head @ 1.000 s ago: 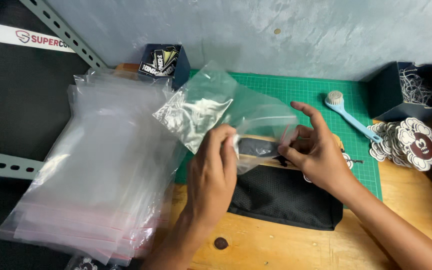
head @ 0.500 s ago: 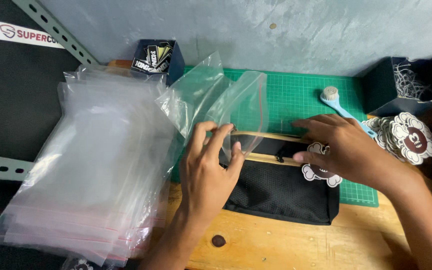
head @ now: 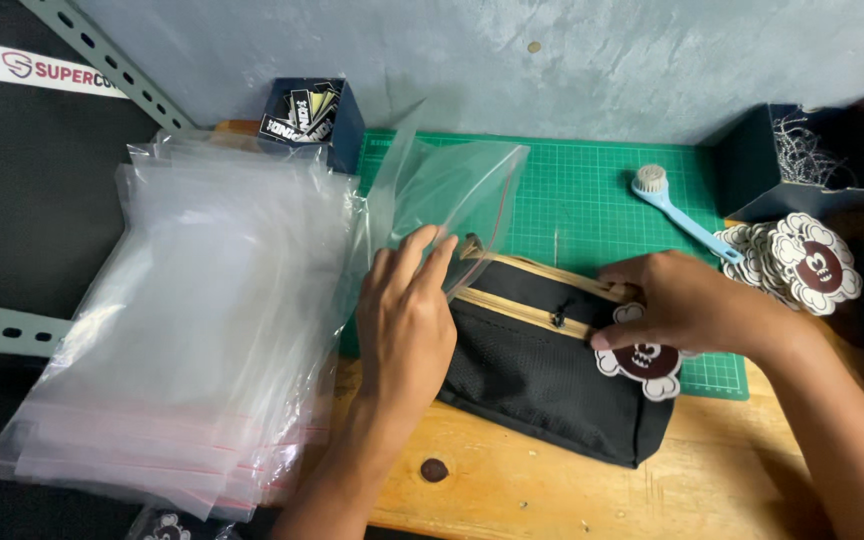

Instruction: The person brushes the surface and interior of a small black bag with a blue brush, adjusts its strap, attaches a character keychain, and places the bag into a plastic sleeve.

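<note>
Wooden desk (head: 552, 490) up against a grey plaster wall, with a green gridded cutting mat (head: 602, 190) laid across the far part. In the middle sits a black mesh-fabric pouch (head: 542, 375) with tan zipper trim, half on the mat, half on bare wood. The left hand (head: 407, 320) lies flat, palm down, fingers together, pressing a clear zip bag (head: 457, 190) against the pouch's left end; the bag sticks up, crinkly and shiny. The right hand (head: 687, 305) rests on the pouch's right end, fingers curled onto a flower-shaped maroon-and-white tag (head: 647, 365). Left of it all there's a floppy stack of clear bags (head: 192, 330) with red seal strips. On the far right is a pile of matching tags (head: 802, 260), plus a light blue brush (head: 677, 215) and two dark blue boxes.
</note>
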